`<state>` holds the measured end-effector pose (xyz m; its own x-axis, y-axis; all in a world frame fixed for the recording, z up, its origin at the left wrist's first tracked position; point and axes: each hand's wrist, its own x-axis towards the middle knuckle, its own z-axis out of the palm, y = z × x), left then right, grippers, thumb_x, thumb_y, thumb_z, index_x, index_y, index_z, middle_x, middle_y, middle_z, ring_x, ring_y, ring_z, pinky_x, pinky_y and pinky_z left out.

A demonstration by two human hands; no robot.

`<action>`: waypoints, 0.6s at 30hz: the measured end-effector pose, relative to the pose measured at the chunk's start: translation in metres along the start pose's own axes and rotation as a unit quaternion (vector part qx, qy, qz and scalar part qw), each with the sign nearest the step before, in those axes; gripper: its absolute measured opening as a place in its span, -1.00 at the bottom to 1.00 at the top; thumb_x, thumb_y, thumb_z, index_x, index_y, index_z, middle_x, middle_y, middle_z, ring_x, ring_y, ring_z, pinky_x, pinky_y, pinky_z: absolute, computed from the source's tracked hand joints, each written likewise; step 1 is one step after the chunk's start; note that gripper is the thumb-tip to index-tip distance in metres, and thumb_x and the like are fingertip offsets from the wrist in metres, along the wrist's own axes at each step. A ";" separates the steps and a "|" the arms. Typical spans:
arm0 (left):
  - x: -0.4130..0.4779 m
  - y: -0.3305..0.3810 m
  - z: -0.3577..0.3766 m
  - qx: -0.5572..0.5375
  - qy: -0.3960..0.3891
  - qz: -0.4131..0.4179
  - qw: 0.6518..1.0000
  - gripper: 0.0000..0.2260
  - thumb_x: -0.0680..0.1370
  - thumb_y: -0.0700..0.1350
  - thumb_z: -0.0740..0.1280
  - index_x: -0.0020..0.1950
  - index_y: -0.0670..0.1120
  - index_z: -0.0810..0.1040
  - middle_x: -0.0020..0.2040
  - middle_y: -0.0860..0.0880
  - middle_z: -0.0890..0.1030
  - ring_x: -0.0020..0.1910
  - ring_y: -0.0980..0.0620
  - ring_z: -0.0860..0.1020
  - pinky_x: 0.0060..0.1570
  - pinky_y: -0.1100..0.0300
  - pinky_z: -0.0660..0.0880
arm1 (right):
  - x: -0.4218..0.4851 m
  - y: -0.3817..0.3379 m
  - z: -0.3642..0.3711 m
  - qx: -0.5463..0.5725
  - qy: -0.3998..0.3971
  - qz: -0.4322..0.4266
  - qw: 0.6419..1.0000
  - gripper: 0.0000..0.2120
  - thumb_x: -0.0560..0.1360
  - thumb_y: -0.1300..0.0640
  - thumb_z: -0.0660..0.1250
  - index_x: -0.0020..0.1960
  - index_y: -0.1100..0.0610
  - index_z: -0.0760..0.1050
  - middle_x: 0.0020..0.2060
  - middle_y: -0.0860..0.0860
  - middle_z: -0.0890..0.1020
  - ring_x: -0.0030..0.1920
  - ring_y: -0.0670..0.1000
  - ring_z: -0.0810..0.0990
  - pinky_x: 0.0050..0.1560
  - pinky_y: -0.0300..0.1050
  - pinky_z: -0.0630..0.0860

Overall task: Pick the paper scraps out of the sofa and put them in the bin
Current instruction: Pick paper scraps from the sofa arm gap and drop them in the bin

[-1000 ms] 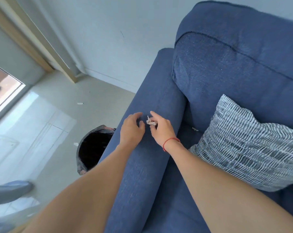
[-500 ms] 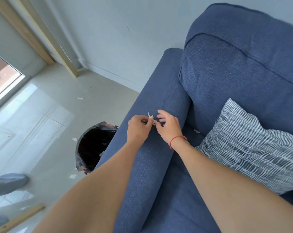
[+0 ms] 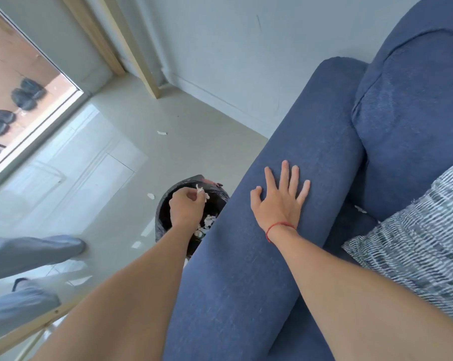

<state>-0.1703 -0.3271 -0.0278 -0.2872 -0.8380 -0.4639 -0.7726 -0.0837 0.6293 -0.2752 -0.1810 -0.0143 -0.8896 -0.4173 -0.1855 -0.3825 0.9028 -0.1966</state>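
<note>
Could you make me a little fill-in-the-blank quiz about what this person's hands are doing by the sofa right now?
1. The left hand holds paper scraps right above the ____.
2. The right hand lies flat, fingers spread, on the sofa's ____.
3. On the right wrist sits a thin ____ string.
4. One small scrap remains on the seat beside the striped ____.

Missing words: bin; armrest; red; cushion
</note>
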 end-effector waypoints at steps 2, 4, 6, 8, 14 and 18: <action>0.011 -0.013 -0.002 0.014 0.006 -0.022 1.000 -0.84 0.52 -0.03 0.32 -0.05 -0.09 0.61 -0.10 0.02 0.63 -0.10 -0.01 0.58 -0.09 0.17 0.45 | 0.001 -0.004 0.005 -0.010 0.019 0.011 1.000 -0.45 0.54 -0.08 0.04 0.52 -0.06 0.18 0.58 0.06 0.01 0.58 0.11 -0.09 0.52 0.24 -0.21; 0.019 -0.023 0.000 0.036 0.001 -0.045 0.998 -0.82 0.54 -0.04 0.28 -0.05 -0.11 0.62 -0.10 -0.01 0.65 -0.07 -0.07 0.61 -0.11 0.15 0.47 | 0.002 -0.006 0.010 -0.011 0.036 0.018 0.999 -0.46 0.52 -0.08 0.07 0.49 -0.05 0.24 0.57 0.06 0.07 0.58 0.12 -0.02 0.52 0.25 -0.18; 0.023 -0.028 0.005 0.065 -0.009 -0.068 0.996 -0.79 0.55 -0.06 0.23 -0.12 -0.12 0.60 -0.15 -0.08 0.65 -0.06 -0.16 0.63 -0.17 0.11 0.49 | 0.003 -0.007 0.015 -0.016 0.051 0.022 0.998 -0.46 0.49 -0.07 0.10 0.47 -0.05 0.30 0.56 0.07 0.12 0.57 0.13 0.03 0.51 0.23 -0.17; 0.024 -0.028 0.010 0.093 -0.013 -0.089 0.992 -0.75 0.53 -0.07 0.21 0.03 -0.19 0.59 -0.03 -0.17 0.66 0.03 -0.20 0.62 -0.10 0.04 0.54 | 0.005 -0.007 0.017 -0.022 0.057 0.026 0.998 -0.46 0.48 -0.07 0.12 0.45 -0.04 0.33 0.55 0.07 0.16 0.56 0.14 0.07 0.49 0.23 -0.17; 0.011 -0.004 0.022 0.124 -0.047 -0.055 0.990 -0.63 0.56 -0.04 0.25 0.36 -0.06 0.48 0.27 -0.04 0.57 0.22 -0.07 0.55 0.05 0.11 0.47 | 0.005 -0.006 0.020 -0.028 0.062 0.024 0.997 -0.46 0.48 -0.07 0.11 0.46 -0.05 0.32 0.55 0.08 0.17 0.56 0.14 0.08 0.49 0.24 -0.16; -0.010 0.019 0.032 0.118 -0.057 -0.006 0.991 -0.71 0.56 -0.04 0.23 0.25 -0.04 0.54 0.15 -0.03 0.62 0.15 -0.08 0.58 0.07 0.08 0.52 | 0.005 -0.005 0.017 -0.020 0.048 0.015 0.999 -0.47 0.51 -0.06 0.08 0.48 -0.04 0.29 0.56 0.07 0.14 0.57 0.13 0.03 0.49 0.24 -0.19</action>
<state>-0.2002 -0.3026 -0.0313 -0.3277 -0.7707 -0.5464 -0.8838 0.0458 0.4656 -0.2734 -0.1893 -0.0306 -0.9197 -0.3807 -0.0963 -0.3641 0.9186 -0.1540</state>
